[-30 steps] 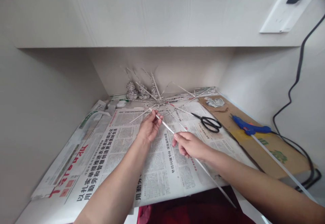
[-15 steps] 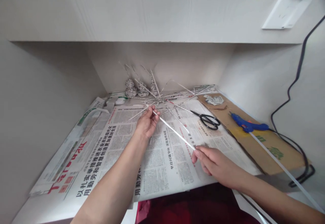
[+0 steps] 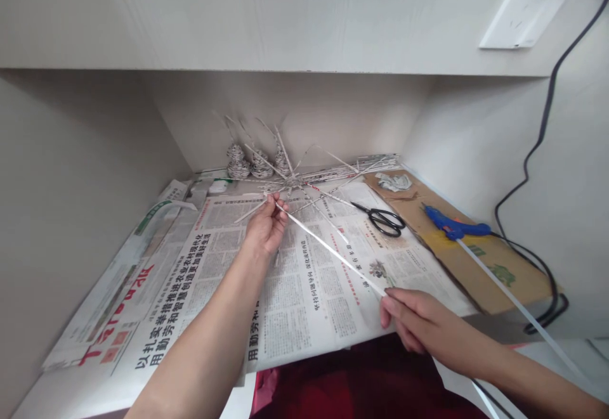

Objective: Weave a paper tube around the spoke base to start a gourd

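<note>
A thin white rolled-paper stick [image 3: 328, 246] runs slantwise between my two hands above the newspaper. My left hand [image 3: 269, 224] pinches its far end with thumb and fingers. My right hand [image 3: 413, 319] is closed on the near end, lower and to the right. Just beyond my left hand lies a star-shaped weave of paper sticks [image 3: 294, 182], its spokes reaching out in several directions. Whether the held stick joins that weave is hidden behind my left fingers. Black-handled scissors [image 3: 386, 221] rest to the right of the weave.
Newspaper sheets [image 3: 304, 317] cover the tabletop. Three small woven gourd shapes [image 3: 261, 164] stand at the back, beside a bundle of paper sticks [image 3: 375, 162]. A blue glue gun [image 3: 454, 224] lies on cardboard [image 3: 495, 292] at right, its black cord [image 3: 540, 127] rising to a socket.
My right hand has moved right and slightly down, away from the left, so more of the paper stick shows between them. The whole view has shifted a little.
</note>
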The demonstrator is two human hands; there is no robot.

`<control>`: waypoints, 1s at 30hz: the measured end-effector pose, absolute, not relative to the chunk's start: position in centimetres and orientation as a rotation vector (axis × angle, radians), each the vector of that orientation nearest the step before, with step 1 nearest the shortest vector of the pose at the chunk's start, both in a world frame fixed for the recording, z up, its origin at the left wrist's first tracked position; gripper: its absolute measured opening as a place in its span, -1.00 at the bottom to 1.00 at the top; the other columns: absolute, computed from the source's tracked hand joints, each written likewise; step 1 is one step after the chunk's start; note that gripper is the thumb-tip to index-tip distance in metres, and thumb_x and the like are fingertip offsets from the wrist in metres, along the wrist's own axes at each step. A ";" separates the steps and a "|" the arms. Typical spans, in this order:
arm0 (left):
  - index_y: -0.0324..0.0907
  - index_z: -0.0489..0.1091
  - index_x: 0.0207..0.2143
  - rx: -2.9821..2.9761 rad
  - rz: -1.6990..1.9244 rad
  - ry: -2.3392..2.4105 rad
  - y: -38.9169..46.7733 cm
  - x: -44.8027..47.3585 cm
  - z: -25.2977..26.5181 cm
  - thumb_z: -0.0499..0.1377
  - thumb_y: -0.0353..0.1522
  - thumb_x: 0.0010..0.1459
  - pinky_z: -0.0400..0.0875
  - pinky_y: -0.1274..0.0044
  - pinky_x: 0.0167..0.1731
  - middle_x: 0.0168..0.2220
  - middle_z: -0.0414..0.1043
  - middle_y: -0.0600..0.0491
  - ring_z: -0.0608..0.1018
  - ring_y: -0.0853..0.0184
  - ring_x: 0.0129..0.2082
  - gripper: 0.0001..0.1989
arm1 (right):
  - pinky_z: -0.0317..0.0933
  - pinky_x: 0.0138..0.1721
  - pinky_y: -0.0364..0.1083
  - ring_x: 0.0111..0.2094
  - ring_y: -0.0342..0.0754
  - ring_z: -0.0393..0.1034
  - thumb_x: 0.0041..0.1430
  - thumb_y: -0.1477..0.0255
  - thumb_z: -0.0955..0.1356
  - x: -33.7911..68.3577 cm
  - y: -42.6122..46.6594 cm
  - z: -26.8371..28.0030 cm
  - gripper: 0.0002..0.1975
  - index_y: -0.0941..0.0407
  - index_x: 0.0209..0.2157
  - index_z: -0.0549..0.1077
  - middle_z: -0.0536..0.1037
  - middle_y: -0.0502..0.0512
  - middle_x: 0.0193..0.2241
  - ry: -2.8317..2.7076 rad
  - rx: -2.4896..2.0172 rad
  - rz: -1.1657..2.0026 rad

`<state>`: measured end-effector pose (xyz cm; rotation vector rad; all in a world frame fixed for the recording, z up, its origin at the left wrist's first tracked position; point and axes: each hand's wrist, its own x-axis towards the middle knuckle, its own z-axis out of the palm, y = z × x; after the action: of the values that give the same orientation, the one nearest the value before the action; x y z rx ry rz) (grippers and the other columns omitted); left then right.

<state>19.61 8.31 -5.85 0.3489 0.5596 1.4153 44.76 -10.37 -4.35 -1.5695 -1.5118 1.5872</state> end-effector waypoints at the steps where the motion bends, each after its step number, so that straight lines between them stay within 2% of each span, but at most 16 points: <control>1: -0.30 0.37 -0.35 0.362 1.409 0.539 8.3 19.6 -5.9 0.05 -0.42 0.17 0.32 0.76 -0.67 -0.55 0.32 0.07 0.44 0.51 -0.57 -0.86 | 0.00 -0.58 -0.17 -0.68 -0.19 0.13 0.20 0.08 0.13 44.8 -10.5 -4.5 -0.57 0.14 -0.44 0.33 0.17 -0.11 -0.79 -1.413 -1.495 1.716; 5: -0.29 0.36 -0.35 0.393 1.392 0.446 8.1 19.6 -5.8 0.02 -0.41 0.19 0.28 0.77 -0.69 -0.55 0.29 0.09 0.42 0.53 -0.58 -0.85 | -0.07 -0.68 -0.19 -0.76 -0.20 0.05 0.23 0.09 0.07 44.4 -10.8 -5.1 -0.54 0.14 -0.43 0.33 0.00 -0.17 -0.85 -1.021 -1.208 2.090; 7: -0.29 0.35 -0.35 0.382 1.389 0.421 8.1 19.5 -5.7 0.02 -0.41 0.19 0.26 0.78 -0.69 -0.55 0.28 0.10 0.41 0.54 -0.58 -0.85 | -0.07 -0.68 -0.19 -0.76 -0.19 0.07 0.23 0.07 0.04 44.2 -10.8 -5.1 -0.49 0.15 -0.39 0.36 0.02 -0.16 -0.84 -1.013 -1.207 2.163; 9: -0.28 0.35 -0.35 0.365 1.404 0.435 8.2 19.4 -5.7 0.02 -0.40 0.19 0.25 0.78 -0.69 -0.56 0.28 0.10 0.40 0.55 -0.59 -0.85 | 0.01 -0.65 -0.17 -0.73 -0.16 0.15 0.23 0.04 0.00 44.1 -10.7 -4.8 -0.43 0.17 -0.28 0.38 0.14 -0.11 -0.81 -1.150 -1.312 2.100; 11: -0.28 0.35 -0.36 0.354 1.432 0.485 8.3 19.4 -5.6 0.04 -0.40 0.18 0.26 0.78 -0.70 -0.56 0.29 0.10 0.41 0.54 -0.59 -0.85 | 0.09 -0.56 -0.13 -0.65 -0.13 0.22 0.22 0.04 0.03 44.1 -10.3 -4.3 -0.46 0.15 -0.17 0.36 0.27 -0.06 -0.73 -1.411 -1.486 1.831; 13: -0.29 0.36 -0.37 0.351 1.455 0.539 8.3 19.5 -5.7 0.06 -0.40 0.17 0.27 0.77 -0.70 -0.57 0.30 0.09 0.42 0.53 -0.59 -0.86 | 0.09 -0.48 -0.11 -0.58 -0.11 0.23 0.19 0.06 0.13 44.3 -9.7 -3.7 -0.55 0.10 -0.14 0.35 0.35 -0.02 -0.65 -1.726 -1.642 1.387; 16: -0.29 0.36 -0.37 0.355 1.464 0.584 8.3 19.7 -5.8 0.07 -0.40 0.16 0.31 0.76 -0.68 -0.56 0.32 0.08 0.44 0.51 -0.58 -0.87 | 0.04 -0.42 -0.09 -0.48 -0.06 0.25 0.16 0.12 0.21 44.3 -8.5 -3.4 -0.66 0.05 -0.18 0.36 0.40 0.03 -0.55 -2.064 -1.725 0.798; 18: -0.29 0.36 -0.37 0.361 1.467 0.585 8.3 19.7 -5.9 0.06 -0.41 0.16 0.33 0.75 -0.66 -0.55 0.33 0.08 0.45 0.51 -0.57 -0.87 | 0.04 -0.39 -0.08 -0.44 -0.04 0.27 0.18 0.15 0.19 44.2 -7.8 -3.6 -0.70 0.06 -0.27 0.38 0.41 0.05 -0.53 -2.140 -1.725 0.648; 20: -0.29 0.36 -0.37 0.373 1.468 0.575 8.3 19.7 -6.0 0.05 -0.41 0.17 0.34 0.75 -0.66 -0.55 0.33 0.07 0.45 0.50 -0.57 -0.86 | 0.06 -0.41 -0.09 -0.48 -0.07 0.27 0.21 0.15 0.16 44.0 -7.5 -4.1 -0.67 0.08 -0.37 0.37 0.38 0.04 -0.57 -2.087 -1.722 0.782; 24: -0.31 0.37 -0.36 0.376 1.433 0.557 8.4 19.7 -6.1 0.05 -0.43 0.17 0.34 0.75 -0.67 -0.54 0.33 0.06 0.45 0.50 -0.57 -0.87 | 0.05 -0.60 -0.16 -0.69 -0.17 0.17 0.22 0.09 0.08 44.0 -7.8 -5.2 -0.58 0.12 -0.41 0.29 0.18 -0.11 -0.74 -1.543 -1.551 1.677; 26: -0.31 0.37 -0.36 0.353 1.421 0.541 8.4 19.7 -6.2 0.05 -0.43 0.16 0.33 0.75 -0.68 -0.54 0.33 0.06 0.45 0.50 -0.57 -0.87 | 0.01 -0.67 -0.19 -0.74 -0.18 0.16 0.21 0.07 0.09 43.9 -7.9 -5.4 -0.57 0.13 -0.42 0.27 0.12 -0.15 -0.77 -1.284 -1.389 1.977; 28: -0.31 0.37 -0.36 0.331 1.425 0.531 8.4 19.7 -6.1 0.06 -0.43 0.16 0.33 0.76 -0.68 -0.54 0.33 0.06 0.44 0.51 -0.57 -0.87 | 0.02 -0.68 -0.20 -0.73 -0.17 0.20 0.20 0.07 0.10 43.8 -7.8 -5.2 -0.55 0.16 -0.41 0.30 0.17 -0.13 -0.78 -1.197 -1.308 2.063; 30: -0.31 0.38 -0.36 0.319 1.434 0.540 8.4 19.7 -6.1 0.07 -0.43 0.15 0.33 0.76 -0.67 -0.54 0.33 0.06 0.45 0.50 -0.57 -0.88 | 0.06 -0.65 -0.19 -0.70 -0.17 0.26 0.20 0.06 0.10 43.4 -7.5 -4.9 -0.52 0.18 -0.35 0.35 0.26 -0.09 -0.74 -1.215 -1.315 2.011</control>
<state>19.70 8.42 -6.13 0.3187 0.5405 1.4341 43.45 -7.49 -4.93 -1.3154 -1.2153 2.0108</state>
